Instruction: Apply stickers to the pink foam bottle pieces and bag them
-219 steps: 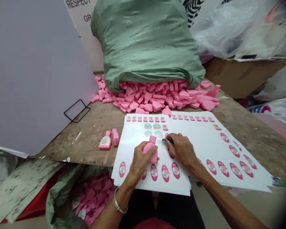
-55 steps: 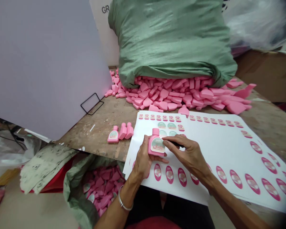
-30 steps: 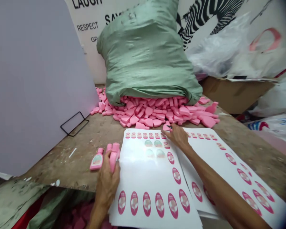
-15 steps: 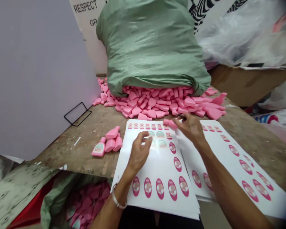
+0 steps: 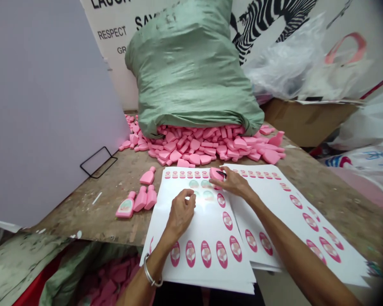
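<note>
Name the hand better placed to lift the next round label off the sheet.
Left, probably: the left hand shows nothing held and sits beside the round labels, while the right hand holds a pink bottle and a small black tool.

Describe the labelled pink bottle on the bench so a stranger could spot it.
Below the green woven sack, on the wooden bench left of the label sheets, lie four pink bottles. The leftmost alone wears a label; the other three are bare.
</note>
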Available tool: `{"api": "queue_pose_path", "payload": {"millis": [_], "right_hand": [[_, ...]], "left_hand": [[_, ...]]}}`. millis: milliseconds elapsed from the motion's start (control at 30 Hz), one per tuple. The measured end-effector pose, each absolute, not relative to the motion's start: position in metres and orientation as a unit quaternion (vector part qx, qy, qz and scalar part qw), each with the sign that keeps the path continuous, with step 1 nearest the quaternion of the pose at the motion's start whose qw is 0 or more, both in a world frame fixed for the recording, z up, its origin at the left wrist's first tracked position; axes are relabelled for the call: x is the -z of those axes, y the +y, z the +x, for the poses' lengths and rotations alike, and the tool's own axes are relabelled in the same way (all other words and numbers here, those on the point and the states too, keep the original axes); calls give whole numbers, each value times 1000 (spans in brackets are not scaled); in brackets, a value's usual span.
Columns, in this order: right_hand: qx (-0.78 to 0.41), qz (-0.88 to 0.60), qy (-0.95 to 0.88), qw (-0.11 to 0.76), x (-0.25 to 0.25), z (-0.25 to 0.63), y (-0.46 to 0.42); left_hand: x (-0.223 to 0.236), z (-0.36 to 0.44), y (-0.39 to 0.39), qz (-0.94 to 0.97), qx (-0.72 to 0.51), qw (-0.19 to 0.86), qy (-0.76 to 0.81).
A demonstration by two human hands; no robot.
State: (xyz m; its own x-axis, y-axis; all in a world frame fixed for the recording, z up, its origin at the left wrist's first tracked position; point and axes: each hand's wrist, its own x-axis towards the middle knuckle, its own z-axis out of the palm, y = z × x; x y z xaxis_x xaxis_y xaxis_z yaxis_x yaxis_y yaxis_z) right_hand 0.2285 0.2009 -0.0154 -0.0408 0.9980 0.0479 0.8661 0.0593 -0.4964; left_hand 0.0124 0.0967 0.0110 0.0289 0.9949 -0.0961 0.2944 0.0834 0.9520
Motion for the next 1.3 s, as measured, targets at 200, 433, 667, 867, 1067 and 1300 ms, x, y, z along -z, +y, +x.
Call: {"api": "queue_pose_path", "payload": {"millis": [200,433,667,867,1067,1300], "right_hand": [[-216,-588,-758,182,-21,214,154],[-421,-321,-843,100,-84,220,91],[-415,-416,-788,180,-44,239,104],[-144,-564,-769,262,13,222,135],[-17,-558,-795,239,28,213,137],[-78,-547,-795,251,27,219,144]], "left_hand": [[-29,12,106,620,-382,367,579],[-42,3,92,470,-98,841,250],[-22,14,72,339,-217,862,307],[-23,21,89,379,-428,679,460],[2,33,102,394,-439,651,478],[5,31,101,410,-424,646,484]]}}
